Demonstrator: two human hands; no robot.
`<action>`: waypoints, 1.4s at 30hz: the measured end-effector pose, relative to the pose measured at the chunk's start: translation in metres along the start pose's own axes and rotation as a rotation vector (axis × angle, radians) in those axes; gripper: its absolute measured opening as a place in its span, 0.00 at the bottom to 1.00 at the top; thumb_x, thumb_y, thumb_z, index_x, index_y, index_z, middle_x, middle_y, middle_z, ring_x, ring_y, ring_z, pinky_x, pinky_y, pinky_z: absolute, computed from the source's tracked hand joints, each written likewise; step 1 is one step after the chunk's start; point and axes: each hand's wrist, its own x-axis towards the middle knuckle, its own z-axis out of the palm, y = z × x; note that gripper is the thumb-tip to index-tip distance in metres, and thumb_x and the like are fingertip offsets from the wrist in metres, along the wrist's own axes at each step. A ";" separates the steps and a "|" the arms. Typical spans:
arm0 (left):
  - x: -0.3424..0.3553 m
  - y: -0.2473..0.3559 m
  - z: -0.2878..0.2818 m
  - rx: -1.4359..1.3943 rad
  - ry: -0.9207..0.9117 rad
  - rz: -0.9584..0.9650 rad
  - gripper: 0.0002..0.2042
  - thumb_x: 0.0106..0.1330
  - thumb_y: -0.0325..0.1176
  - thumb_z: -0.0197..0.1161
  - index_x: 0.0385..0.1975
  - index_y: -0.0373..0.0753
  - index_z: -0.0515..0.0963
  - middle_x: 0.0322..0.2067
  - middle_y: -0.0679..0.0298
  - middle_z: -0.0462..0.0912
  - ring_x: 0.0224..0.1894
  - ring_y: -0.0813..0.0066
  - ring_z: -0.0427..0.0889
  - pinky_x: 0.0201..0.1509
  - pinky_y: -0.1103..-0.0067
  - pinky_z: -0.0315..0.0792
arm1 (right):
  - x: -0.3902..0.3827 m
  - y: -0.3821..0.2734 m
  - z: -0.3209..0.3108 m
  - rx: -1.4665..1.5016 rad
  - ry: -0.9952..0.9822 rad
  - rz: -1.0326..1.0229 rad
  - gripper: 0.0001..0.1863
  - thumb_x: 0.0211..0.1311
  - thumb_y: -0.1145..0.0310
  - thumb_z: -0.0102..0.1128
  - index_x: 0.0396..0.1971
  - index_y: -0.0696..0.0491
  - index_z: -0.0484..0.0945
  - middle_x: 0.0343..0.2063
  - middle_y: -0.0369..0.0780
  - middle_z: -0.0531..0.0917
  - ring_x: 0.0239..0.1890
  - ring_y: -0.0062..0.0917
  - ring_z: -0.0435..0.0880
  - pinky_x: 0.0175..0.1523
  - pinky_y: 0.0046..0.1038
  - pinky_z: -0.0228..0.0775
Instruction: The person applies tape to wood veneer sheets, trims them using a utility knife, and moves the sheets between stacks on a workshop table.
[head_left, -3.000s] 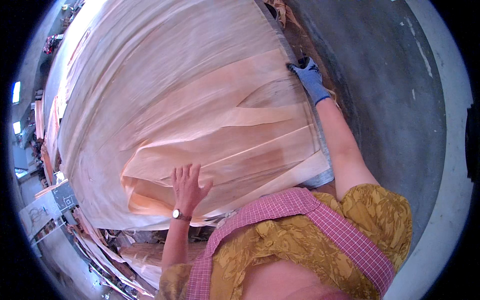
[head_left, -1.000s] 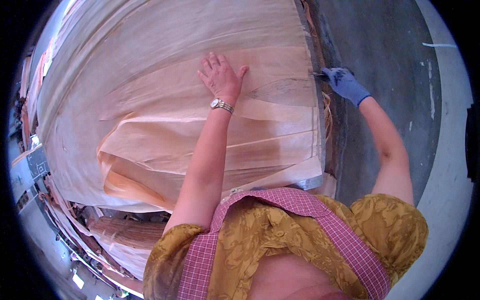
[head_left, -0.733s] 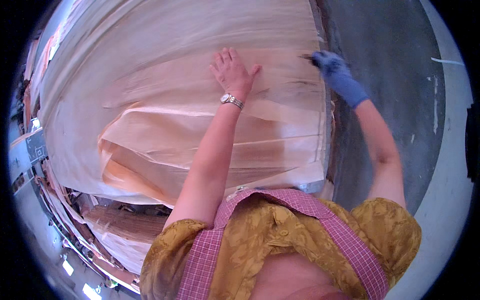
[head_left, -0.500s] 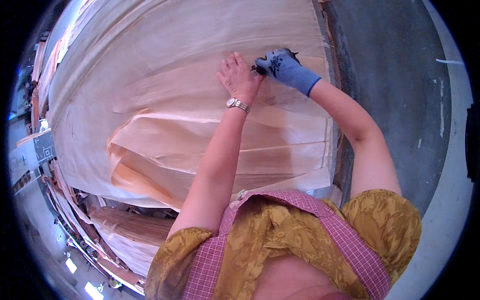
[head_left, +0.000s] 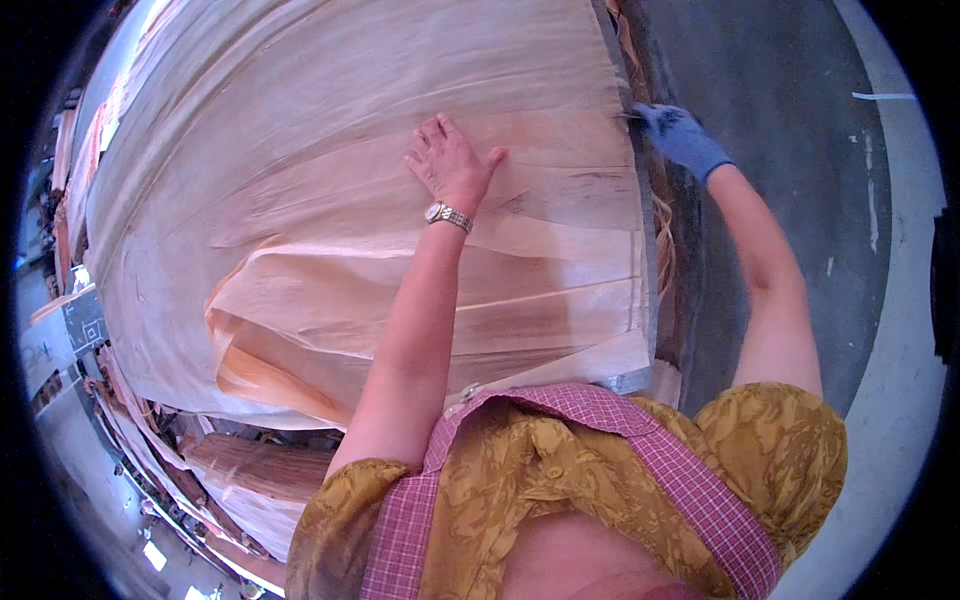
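Note:
My bare left hand (head_left: 450, 165), with a metal-banded watch (head_left: 448, 215) at its wrist, lies flat with fingers spread on a stack of pale, thin wood veneer sheets (head_left: 400, 90). My right hand (head_left: 683, 138) wears a blue glove with dark fingertips. It is closed at the right edge of the veneer, and a small dark tool with a thin tip (head_left: 630, 115) juts from its fingers toward the sheet. Most of the tool is hidden in the glove. Nearer to me, a loose orange-tinted veneer sheet (head_left: 270, 370) is curled and folded over on the stack.
Thin veneer strips (head_left: 664, 250) hang along the stack's right edge. Beyond them is a dark grey floor (head_left: 780, 200) with a pale band at its far right. Brown wood pieces (head_left: 260, 462) and more veneer lie at lower left, below the stack's edge.
My right hand has moved right across the veneer with the small tool, from beside my left hand to the sheet's edge. My left thumb has spread outward; that hand stays flat.

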 end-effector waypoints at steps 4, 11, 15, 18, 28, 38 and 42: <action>0.000 -0.004 0.002 0.017 0.052 -0.008 0.48 0.46 0.57 0.71 0.64 0.34 0.58 0.63 0.52 0.60 0.66 0.50 0.56 0.64 0.48 0.53 | -0.035 0.022 -0.029 -0.226 -0.333 0.365 0.17 0.62 0.71 0.46 0.51 0.55 0.71 0.41 0.50 0.81 0.44 0.44 0.80 0.49 0.41 0.72; 0.001 -0.025 -0.011 0.037 -0.020 -0.023 0.48 0.48 0.56 0.69 0.64 0.33 0.57 0.63 0.49 0.61 0.66 0.50 0.57 0.64 0.46 0.51 | 0.028 -0.132 -0.023 0.330 0.065 0.074 0.12 0.63 0.66 0.52 0.42 0.57 0.72 0.39 0.52 0.79 0.43 0.47 0.78 0.48 0.42 0.70; -0.001 -0.100 -0.048 -0.272 -0.123 0.265 0.44 0.48 0.52 0.69 0.64 0.41 0.59 0.65 0.50 0.59 0.67 0.53 0.58 0.65 0.46 0.49 | 0.035 -0.143 0.002 0.315 0.115 0.043 0.12 0.64 0.65 0.51 0.41 0.57 0.72 0.38 0.52 0.80 0.43 0.47 0.78 0.47 0.42 0.70; -0.035 -0.187 -0.076 0.151 -0.214 0.353 0.38 0.52 0.41 0.67 0.66 0.49 0.60 0.67 0.54 0.57 0.68 0.55 0.57 0.68 0.48 0.46 | 0.031 -0.143 0.007 0.358 0.090 0.085 0.13 0.65 0.64 0.50 0.43 0.58 0.72 0.39 0.52 0.80 0.44 0.47 0.78 0.47 0.43 0.70; -0.095 -0.299 -0.099 0.417 0.210 0.511 0.03 0.62 0.30 0.56 0.34 0.43 0.75 0.35 0.67 0.80 0.55 0.71 0.76 0.72 0.59 0.47 | 0.043 -0.147 0.018 0.238 0.126 -0.005 0.17 0.67 0.61 0.46 0.49 0.56 0.71 0.43 0.52 0.79 0.45 0.46 0.78 0.49 0.42 0.70; -0.436 -0.350 -0.236 0.557 0.388 -0.169 0.05 0.65 0.28 0.53 0.33 0.35 0.75 0.32 0.53 0.79 0.43 0.56 0.77 0.65 0.63 0.60 | 0.046 -0.157 0.001 0.187 0.011 0.031 0.16 0.69 0.57 0.43 0.41 0.55 0.72 0.37 0.53 0.80 0.43 0.49 0.78 0.46 0.45 0.70; -0.656 -0.358 -0.216 0.340 0.258 -1.002 0.11 0.70 0.38 0.48 0.40 0.38 0.72 0.38 0.48 0.79 0.44 0.47 0.77 0.49 0.58 0.66 | 0.048 -0.126 0.022 0.154 0.086 -0.044 0.19 0.69 0.55 0.41 0.43 0.55 0.72 0.39 0.54 0.80 0.44 0.50 0.78 0.48 0.46 0.69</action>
